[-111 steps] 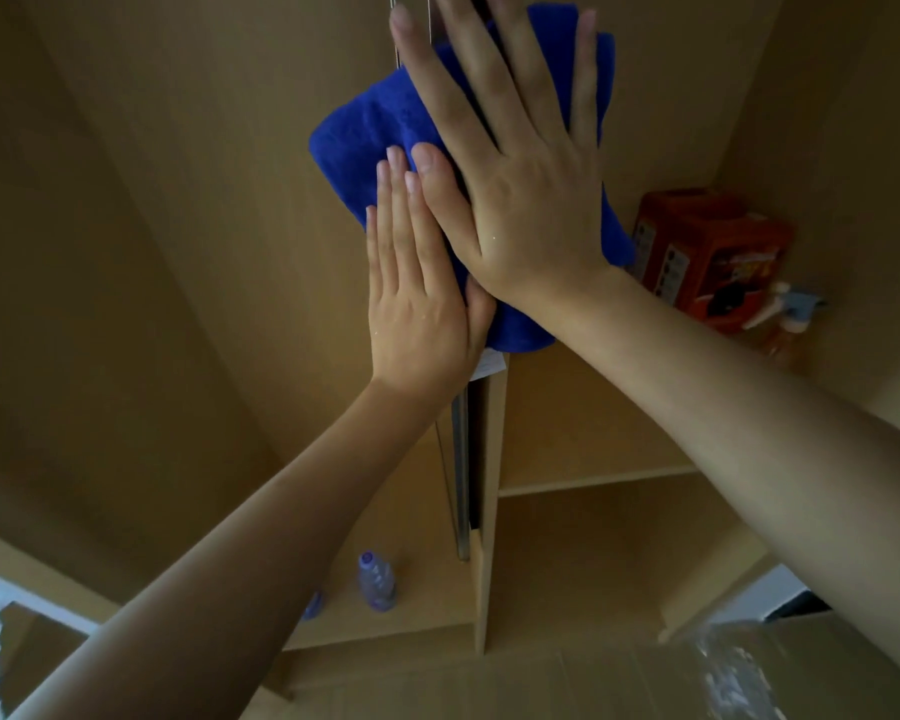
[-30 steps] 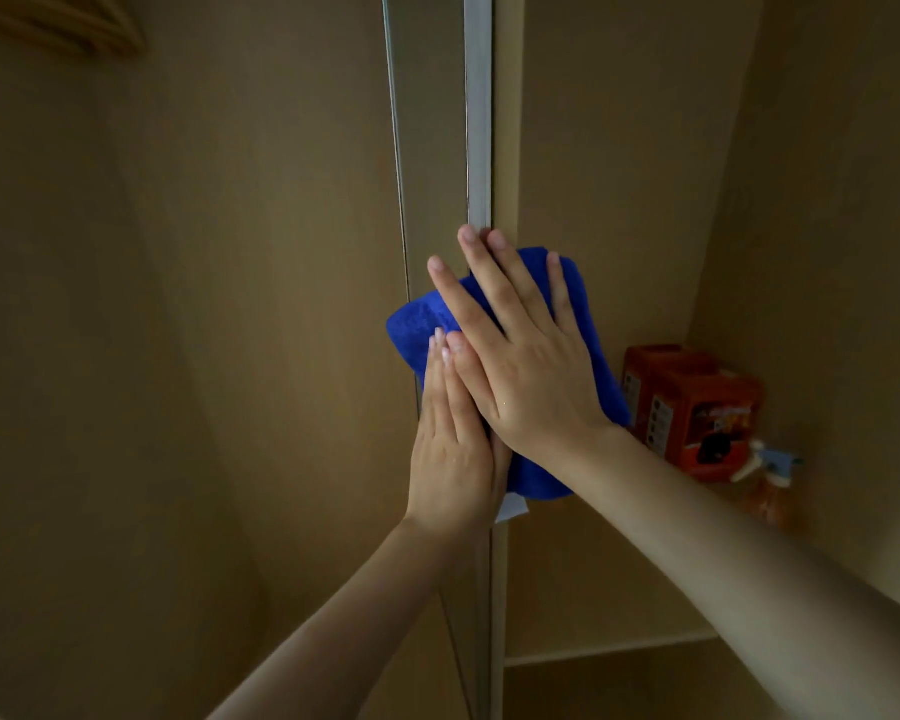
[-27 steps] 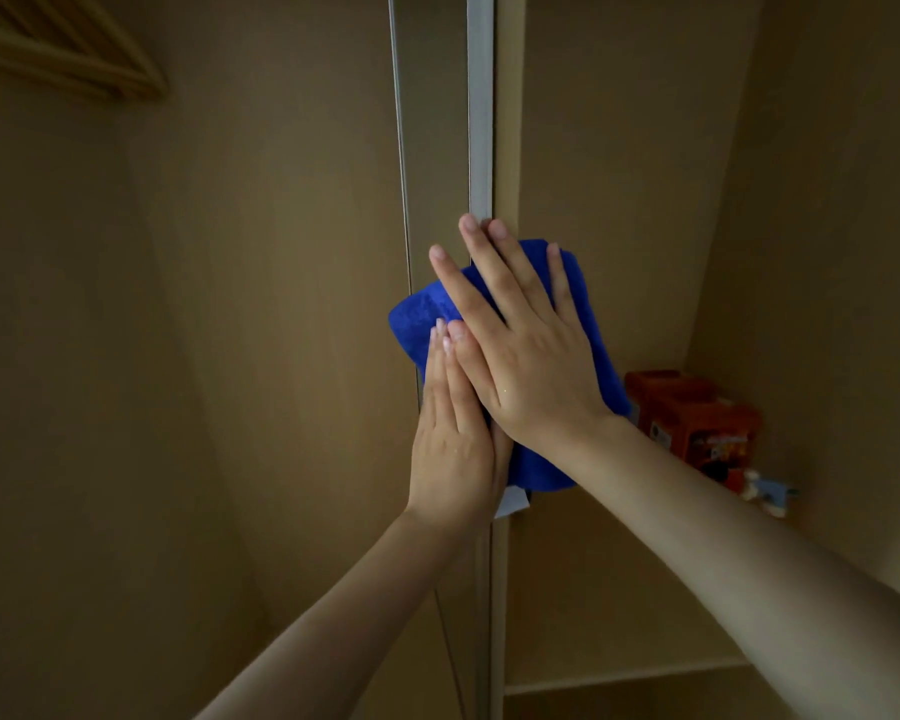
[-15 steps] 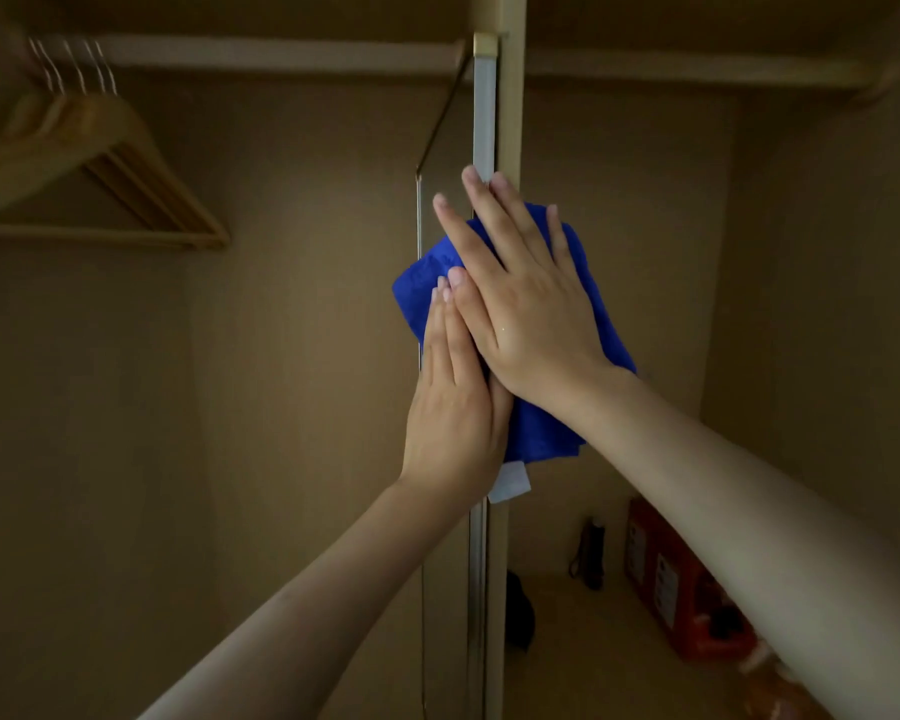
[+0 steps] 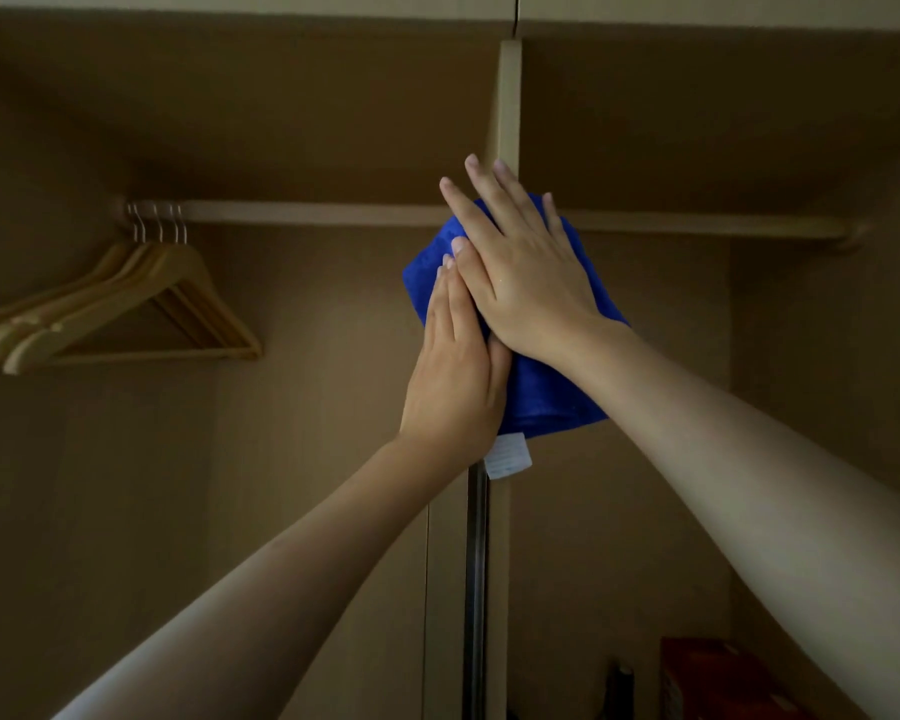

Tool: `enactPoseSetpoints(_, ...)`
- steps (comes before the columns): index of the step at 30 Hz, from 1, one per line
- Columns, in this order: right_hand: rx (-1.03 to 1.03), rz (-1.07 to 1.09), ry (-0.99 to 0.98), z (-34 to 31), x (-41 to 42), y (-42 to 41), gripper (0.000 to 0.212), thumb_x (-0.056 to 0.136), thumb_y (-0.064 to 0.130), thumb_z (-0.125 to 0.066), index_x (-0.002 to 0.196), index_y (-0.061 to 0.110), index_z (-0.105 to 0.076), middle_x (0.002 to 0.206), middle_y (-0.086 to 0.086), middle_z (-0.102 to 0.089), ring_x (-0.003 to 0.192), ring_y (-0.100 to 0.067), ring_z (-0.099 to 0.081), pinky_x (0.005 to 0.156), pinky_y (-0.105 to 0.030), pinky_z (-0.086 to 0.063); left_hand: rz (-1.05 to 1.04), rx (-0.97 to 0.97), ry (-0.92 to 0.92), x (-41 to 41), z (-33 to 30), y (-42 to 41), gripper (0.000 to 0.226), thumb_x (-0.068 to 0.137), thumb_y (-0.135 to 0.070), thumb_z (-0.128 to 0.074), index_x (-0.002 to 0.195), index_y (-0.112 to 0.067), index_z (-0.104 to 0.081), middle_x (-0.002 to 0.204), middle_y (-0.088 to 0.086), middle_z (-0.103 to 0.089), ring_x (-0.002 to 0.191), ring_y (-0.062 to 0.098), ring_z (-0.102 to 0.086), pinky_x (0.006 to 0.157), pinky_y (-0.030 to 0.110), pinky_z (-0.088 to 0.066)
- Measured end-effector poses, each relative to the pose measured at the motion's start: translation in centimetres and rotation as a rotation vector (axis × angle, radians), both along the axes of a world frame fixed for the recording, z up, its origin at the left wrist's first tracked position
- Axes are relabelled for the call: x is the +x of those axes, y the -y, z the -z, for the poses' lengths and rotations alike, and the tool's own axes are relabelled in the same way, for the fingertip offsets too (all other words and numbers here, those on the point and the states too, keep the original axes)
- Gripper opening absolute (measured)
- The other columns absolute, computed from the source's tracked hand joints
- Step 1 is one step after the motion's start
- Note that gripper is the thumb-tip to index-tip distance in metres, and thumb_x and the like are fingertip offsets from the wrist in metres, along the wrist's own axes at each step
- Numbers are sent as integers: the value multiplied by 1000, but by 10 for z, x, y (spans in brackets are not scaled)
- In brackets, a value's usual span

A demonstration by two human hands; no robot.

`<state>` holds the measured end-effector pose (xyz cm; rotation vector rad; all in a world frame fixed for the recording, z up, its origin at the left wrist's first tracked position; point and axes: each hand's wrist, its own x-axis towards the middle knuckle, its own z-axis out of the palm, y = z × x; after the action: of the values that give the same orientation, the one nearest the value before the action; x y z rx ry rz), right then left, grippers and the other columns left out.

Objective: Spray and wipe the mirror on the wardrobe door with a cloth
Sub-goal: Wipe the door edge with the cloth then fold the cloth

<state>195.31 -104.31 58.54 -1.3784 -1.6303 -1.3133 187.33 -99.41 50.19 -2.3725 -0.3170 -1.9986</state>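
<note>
High against the wardrobe's central post (image 5: 509, 122), head view: the blue cloth (image 5: 546, 392) lay flat over the post. Both the right hand (image 5: 520, 272) and left hand (image 5: 453, 376) pressed it with straight fingers, left just below right. Wooden hangers (image 5: 126, 309) hung well left of the post; a white tag (image 5: 507, 454) dangled beneath the cloth.

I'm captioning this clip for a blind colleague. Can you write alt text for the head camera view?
Two bare hands, the left hand and right hand, press a blue cloth flat against the edge of a wardrobe door. Wooden hangers hang from a rail at upper left; a red box sits at lower right.
</note>
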Motion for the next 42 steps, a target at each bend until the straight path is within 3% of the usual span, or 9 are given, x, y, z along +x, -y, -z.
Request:
enactPoseSetpoints(4,18,-31,-13,4,2,-2,50,105,35,-23,154,27,-16,163,2,-4,150,-14,4,121,-47,-3,-46,-114,4,-3,3,5,67,103,-40,-32,156,-19,4,164,0,7,150,17,12,121,53,-2)
enactPoseSetpoints(7,42,-74,-39,10,1,-2,49,105,33,-24,154,26,-20,163,1,-9,150,-15,0,122,-46,-5,79,-434,-21,-15,6,11,84,98,-46,-46,153,-30,14,160,0,23,149,28,13,119,54,-7)
enactPoseSetpoints(9,57,-112,-55,19,1,-3,48,105,32,-26,153,24,-24,162,-1,-14,150,-16,-4,121,-45,-6,275,-648,14,-27,6,14,97,91,-41,-62,153,-33,13,162,0,10,148,28,-8,113,43,-26)
enactPoseSetpoints(12,63,-160,-74,39,1,-4,47,105,29,-28,152,22,-28,161,-2,-18,150,-17,-7,121,-45,-6,446,-779,84,-43,11,18,107,76,-24,-80,152,-33,-5,144,-8,-32,126,16,-41,92,27,-43)
enactPoseSetpoints(18,-19,-120,-141,84,-2,3,48,105,30,-24,153,22,-24,162,-3,-14,150,-16,-3,122,-45,-4,618,-1038,188,-73,27,18,44,78,-21,-78,118,-14,-60,109,0,-72,102,20,-68,84,39,-58)
enactPoseSetpoints(24,-99,-316,-429,152,-13,22,47,107,31,-25,152,20,-24,162,-2,-14,149,-13,-5,122,-45,-10,642,-999,69,-89,63,48,7,88,-21,-69,93,-19,-64,77,-6,-75,75,11,-73,63,28,-60)
enactPoseSetpoints(29,-244,-326,-643,226,-21,62,49,106,33,-28,153,23,-19,162,4,-12,148,-4,-6,117,-19,-8,684,-1126,-81,-96,111,64,6,89,-24,-66,95,-22,-65,81,-3,-75,75,13,-73,59,27,-57)
enactPoseSetpoints(36,-392,-165,-750,325,-9,123,51,104,43,-33,151,24,-25,156,8,-29,143,-2,-23,119,-43,-21,788,-1387,-311,-82,193,87,10,91,-21,-63,99,-23,-68,87,0,-76,78,17,-74,62,31,-57)
enactPoseSetpoints(42,-667,-91,-964,385,31,175,61,87,68,-45,133,29,-42,128,13,-55,113,0,-54,92,-34,-50,850,-1748,-392,-52,263,104,27,88,-25,-65,115,-20,-66,103,10,-75,90,29,-73,73,40,-57)
